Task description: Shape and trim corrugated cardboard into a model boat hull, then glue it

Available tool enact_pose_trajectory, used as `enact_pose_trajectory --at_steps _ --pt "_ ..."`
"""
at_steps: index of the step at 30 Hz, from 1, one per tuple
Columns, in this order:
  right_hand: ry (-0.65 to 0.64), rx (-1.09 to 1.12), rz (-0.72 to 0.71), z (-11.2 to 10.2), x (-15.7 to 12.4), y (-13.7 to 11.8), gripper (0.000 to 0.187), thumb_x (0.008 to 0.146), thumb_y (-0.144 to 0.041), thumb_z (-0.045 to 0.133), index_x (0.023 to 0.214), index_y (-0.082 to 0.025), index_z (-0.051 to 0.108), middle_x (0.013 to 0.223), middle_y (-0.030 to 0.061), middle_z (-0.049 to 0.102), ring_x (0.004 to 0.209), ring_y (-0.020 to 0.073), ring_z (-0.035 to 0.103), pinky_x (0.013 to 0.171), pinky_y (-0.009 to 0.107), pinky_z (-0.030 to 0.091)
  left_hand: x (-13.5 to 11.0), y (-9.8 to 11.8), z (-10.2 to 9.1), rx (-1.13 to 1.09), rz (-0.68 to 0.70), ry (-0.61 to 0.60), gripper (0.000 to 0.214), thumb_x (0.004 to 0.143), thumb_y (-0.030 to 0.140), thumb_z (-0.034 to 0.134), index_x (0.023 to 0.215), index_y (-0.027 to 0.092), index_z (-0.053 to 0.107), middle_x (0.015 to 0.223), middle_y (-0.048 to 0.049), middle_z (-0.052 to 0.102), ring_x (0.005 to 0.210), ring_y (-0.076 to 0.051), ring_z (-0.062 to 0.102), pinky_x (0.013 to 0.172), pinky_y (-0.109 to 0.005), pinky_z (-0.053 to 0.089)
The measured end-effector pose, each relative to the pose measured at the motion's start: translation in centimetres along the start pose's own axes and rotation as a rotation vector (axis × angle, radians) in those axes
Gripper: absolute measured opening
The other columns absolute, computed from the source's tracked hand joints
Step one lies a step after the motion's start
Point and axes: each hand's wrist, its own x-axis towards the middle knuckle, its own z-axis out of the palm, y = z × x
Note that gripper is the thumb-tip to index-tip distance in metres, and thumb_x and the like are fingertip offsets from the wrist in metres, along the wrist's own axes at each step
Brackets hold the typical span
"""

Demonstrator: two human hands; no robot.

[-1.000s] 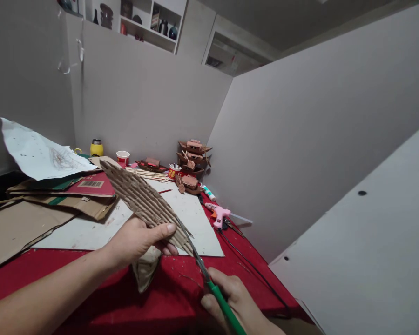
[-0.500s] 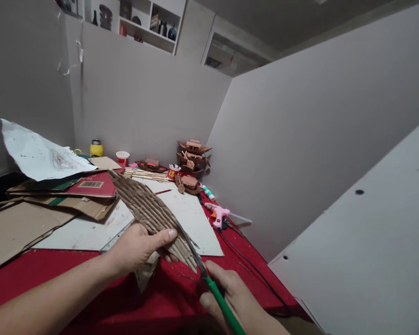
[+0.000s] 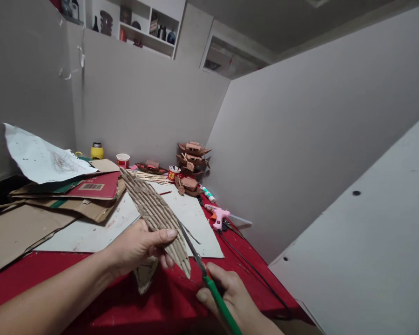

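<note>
My left hand (image 3: 145,244) grips a leaf-shaped piece of corrugated cardboard (image 3: 152,204), thumb on its ridged top and fingers underneath. The piece points away to the upper left, with a narrow tip toward me. In my right hand (image 3: 228,293) are scissors with green handles (image 3: 219,302). Their dark blades (image 3: 192,244) lie along the cardboard's right edge, where a thin strip (image 3: 192,232) curls off to the right. Below my left hand, another scrap of cardboard (image 3: 145,275) hangs over the red cloth.
Stacked cardboard (image 3: 87,204) and a crumpled white sheet (image 3: 42,156) lie at left. A white board (image 3: 202,232) covers part of the red cloth (image 3: 132,307). Model boats (image 3: 193,160), a paper cup (image 3: 123,160) and thin sticks (image 3: 152,177) stand behind. A pink glue gun (image 3: 219,216) trails its cord at right.
The cardboard piece has swung slightly right and turned more upright. The thin strip at its right edge now stands away from it, and its near tip looks narrower.
</note>
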Motion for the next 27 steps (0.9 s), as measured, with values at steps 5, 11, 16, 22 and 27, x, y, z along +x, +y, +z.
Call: enact_pose_trajectory --at_steps 5,11,16,22,27 --pt "0.002 -0.039 0.009 0.0 -0.4 -0.3 0.036 0.081 -0.051 0.054 0.080 -0.015 0.058 0.057 -0.0041 0.041 0.054 0.0102 0.034 0.050 0.021 0.031 0.1 -0.1 0.2 -0.015 -0.002 -0.005 0.029 0.070 0.036 0.072 0.061 0.010 0.063 0.049 -0.0036 0.062 0.040 -0.010 0.056 0.041 -0.018 0.043" --pt "0.016 -0.063 0.016 -0.2 -0.2 0.1 0.039 0.079 -0.053 0.055 0.075 -0.015 0.055 0.056 -0.0050 0.037 0.054 0.0101 0.032 0.049 0.021 0.030 0.2 -0.8 0.6 0.084 0.044 0.049 0.032 0.073 0.039 0.069 0.062 0.010 0.063 0.051 -0.0038 0.062 0.044 -0.012 0.058 0.047 -0.021 0.047" --pt "0.016 -0.022 0.044 -0.4 -0.1 0.6 0.039 0.079 -0.053 0.056 0.069 -0.016 0.050 0.057 -0.0055 0.034 0.054 0.0095 0.030 0.048 0.022 0.028 0.2 -0.6 0.5 0.054 0.020 0.055 0.031 0.068 0.038 0.073 0.062 0.009 0.064 0.049 -0.0038 0.062 0.041 -0.012 0.057 0.044 -0.020 0.046" --pt "0.061 -0.081 0.075 -0.4 0.3 0.6 0.040 0.077 -0.056 0.057 0.070 -0.018 0.049 0.054 -0.0055 0.038 0.052 0.0100 0.032 0.050 0.022 0.031 0.2 -0.4 0.7 -0.128 -0.065 0.012 0.027 0.070 0.031 0.073 0.059 0.008 0.062 0.047 -0.0030 0.060 0.035 -0.007 0.051 0.037 -0.015 0.041" --pt "0.185 -0.343 0.061 -1.2 0.9 0.5 0.039 0.071 -0.056 0.063 0.066 -0.020 0.048 0.051 -0.0048 0.042 0.050 0.0112 0.034 0.051 0.023 0.030 0.2 -0.5 0.3 -0.164 -0.070 0.015 0.027 0.070 0.031 0.072 0.059 0.009 0.061 0.043 -0.0016 0.058 0.032 -0.006 0.048 0.033 -0.013 0.037"
